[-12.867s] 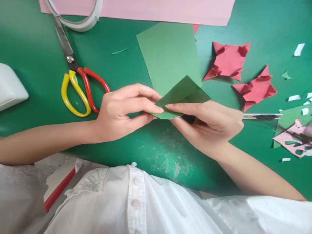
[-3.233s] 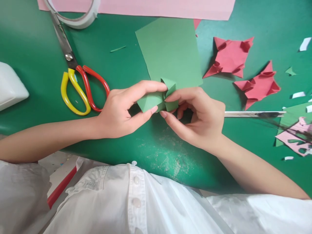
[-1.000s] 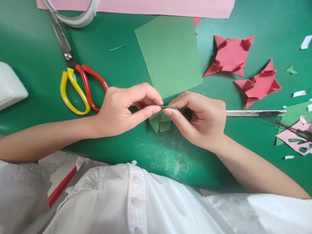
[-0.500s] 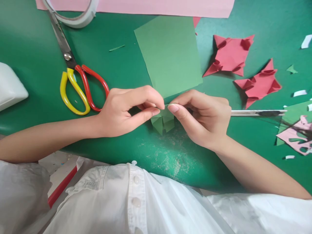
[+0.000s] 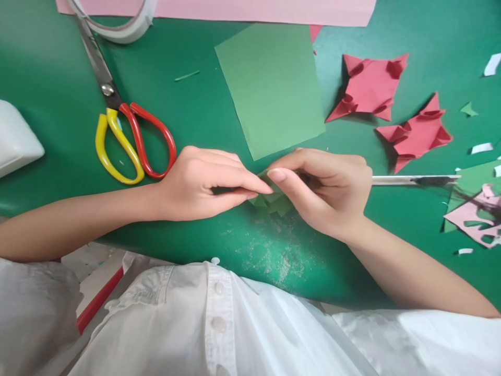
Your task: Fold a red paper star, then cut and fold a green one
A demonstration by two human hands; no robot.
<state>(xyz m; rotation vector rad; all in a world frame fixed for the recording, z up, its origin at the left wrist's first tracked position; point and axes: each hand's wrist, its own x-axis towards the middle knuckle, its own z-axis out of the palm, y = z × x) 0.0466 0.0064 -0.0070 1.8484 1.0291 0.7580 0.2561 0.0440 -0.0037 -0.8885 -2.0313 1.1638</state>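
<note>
Paper folding is observed at the near part of the green table (image 5: 58, 78). A folded green piece (image 5: 274, 201) is pinched between both hands, low over the table surface, though whether it rests on it cannot be told. The left hand (image 5: 199, 183) is closed, thumb and fingers pressed on the piece's left side. The right hand (image 5: 326, 188) is curled, its fingertips (image 5: 276, 175) gripping the right side. Most of the piece is hidden — it appears to be pleated. A flat green sheet (image 5: 274, 86) lies just beyond. Scissors (image 5: 129, 138) with red and yellow handles are noted to the left, and two red folded shapes (image 5: 368, 86) to the right, apart from the hands.
</note>
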